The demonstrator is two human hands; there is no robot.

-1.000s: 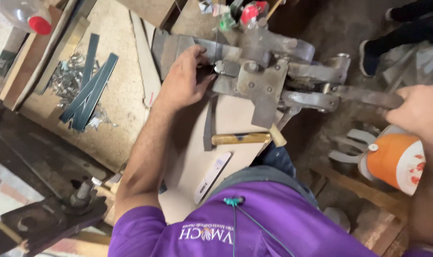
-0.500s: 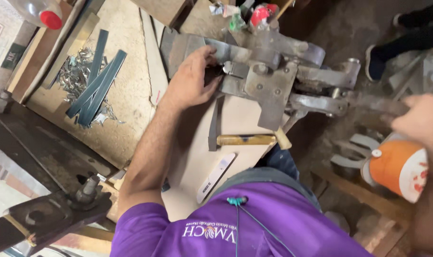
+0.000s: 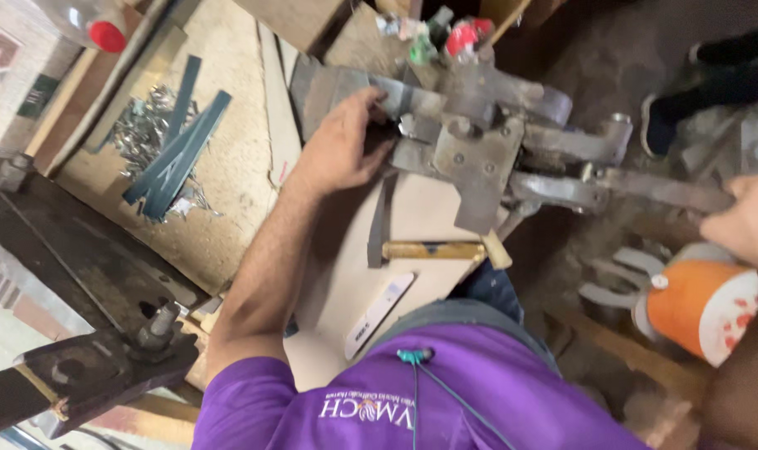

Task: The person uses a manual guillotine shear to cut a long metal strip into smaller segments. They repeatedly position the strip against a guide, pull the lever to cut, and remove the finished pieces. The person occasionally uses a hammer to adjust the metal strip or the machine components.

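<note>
Presently, the fingers (image 3: 370,125) of the left hand (image 3: 341,150) are being curled narrowly over the near end of a flat grey metal strip (image 3: 354,87), which is being held against the body of a steel lever press (image 3: 470,154) mounted on the bench. The right hand (image 3: 750,225) is being kept closed around the far end of the press's long handle (image 3: 654,190) at the right edge of the view; only part of that hand is visible, so the exact finger positions cannot be told. Just below the press, a hammer with a wooden handle (image 3: 441,250) is being left lying on a pale board (image 3: 345,283), with a dark metal bar (image 3: 379,225) beside it and a small white strip (image 3: 379,315) nearer the body. Farther left, on the sawdust-covered bench (image 3: 237,167), several dark cut strips (image 3: 175,154) are being kept over a heap of bright metal offcuts (image 3: 145,125). An orange container (image 3: 700,304) is being kept low at the right, well apart from the press.
</note>
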